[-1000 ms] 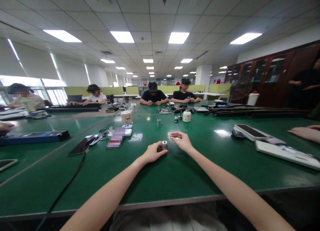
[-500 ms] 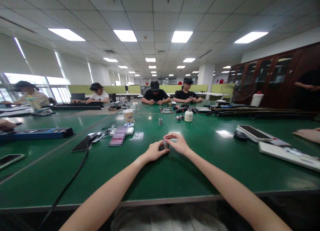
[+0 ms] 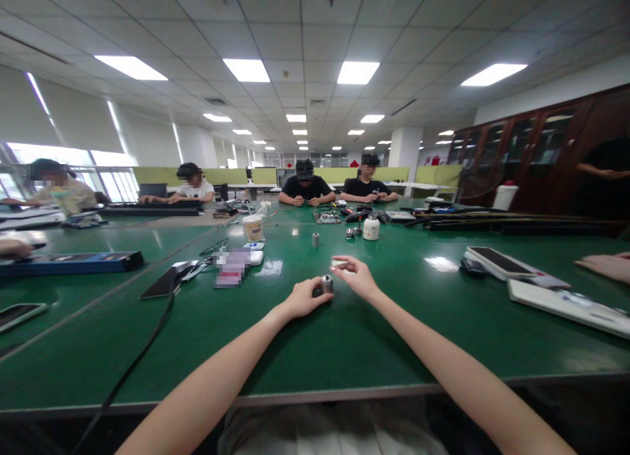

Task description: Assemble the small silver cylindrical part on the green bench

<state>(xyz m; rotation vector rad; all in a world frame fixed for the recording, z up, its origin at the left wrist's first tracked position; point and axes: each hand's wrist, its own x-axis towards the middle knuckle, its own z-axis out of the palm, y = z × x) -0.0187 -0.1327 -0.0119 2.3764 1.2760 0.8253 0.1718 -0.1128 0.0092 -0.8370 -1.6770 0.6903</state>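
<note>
A small silver metal cylinder (image 3: 327, 284) stands upright on the green table, with a small raised part at the centre of its top. My left hand (image 3: 304, 299) grips it from the left, thumb on the near side; the fingers behind it are partly hidden. Just to the right, my right hand (image 3: 358, 278) is apart from the cylinder, its fingers bent and spread with nothing visible in them. A second, similar metal cylinder (image 3: 315, 239) stands farther back on the table, beyond both hands.
On the left of the green table (image 3: 236, 350) lie a black cable (image 3: 157, 330), a dark flat device (image 3: 160, 281) and a phone (image 3: 20, 316). A cup (image 3: 253, 228) and a white bottle (image 3: 371, 228) stand farther back. White devices (image 3: 566, 304) lie right. Several people sit around.
My right hand has let go of the top of the cylinder and moved a little to the right. The left hand keeps its hold, and the cylinder's top now shows.
</note>
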